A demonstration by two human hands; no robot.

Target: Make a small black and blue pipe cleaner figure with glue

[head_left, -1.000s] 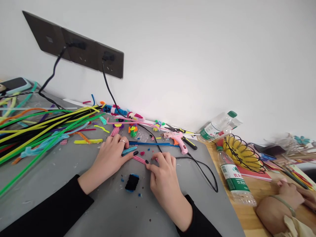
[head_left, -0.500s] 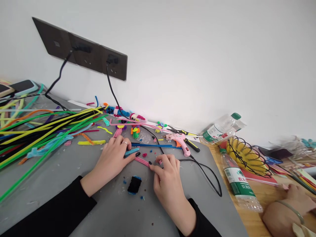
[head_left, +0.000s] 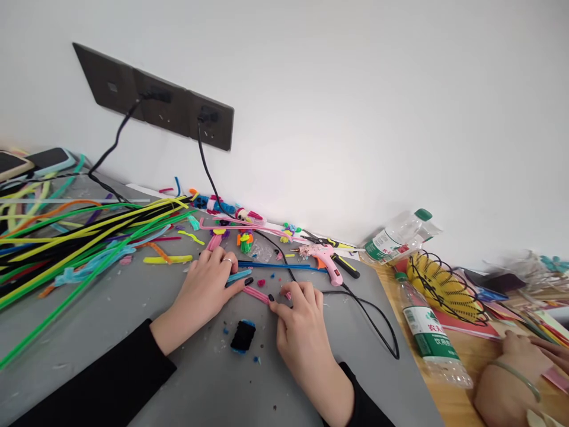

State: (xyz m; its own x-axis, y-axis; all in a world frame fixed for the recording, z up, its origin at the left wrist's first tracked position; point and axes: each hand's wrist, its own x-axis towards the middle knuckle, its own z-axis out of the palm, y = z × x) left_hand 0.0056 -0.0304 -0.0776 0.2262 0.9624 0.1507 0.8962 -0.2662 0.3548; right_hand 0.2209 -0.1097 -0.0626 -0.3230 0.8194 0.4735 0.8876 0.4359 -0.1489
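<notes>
A bundle of pink pipe cleaners [head_left: 256,295] lies low over the grey mat, stretched between my hands. My left hand [head_left: 208,281], with a ring on one finger, is closed on its left part, and pink strands also show beyond the fingers. At the right end, my right hand [head_left: 302,320] pinches the bundle between thumb and forefinger. Short light-blue pipe cleaner pieces [head_left: 239,276] lie beside my left fingers. Nearer to me sits a small black fuzzy block [head_left: 243,337] with blue edges. Dark blue pipe cleaners [head_left: 280,265] lie just beyond my hands.
A pink glue gun [head_left: 326,261] with a black cord rests back right, near a cutter [head_left: 347,267]. Many long pipe cleaners [head_left: 89,243] cover the left side. A water bottle [head_left: 431,332] and yellow basket [head_left: 438,284] stand right, near another person's hand [head_left: 511,373].
The view has shifted slightly. My hands keep nearly the same places on the pink pipe cleaners. The other person's hand at the right has moved a little.
</notes>
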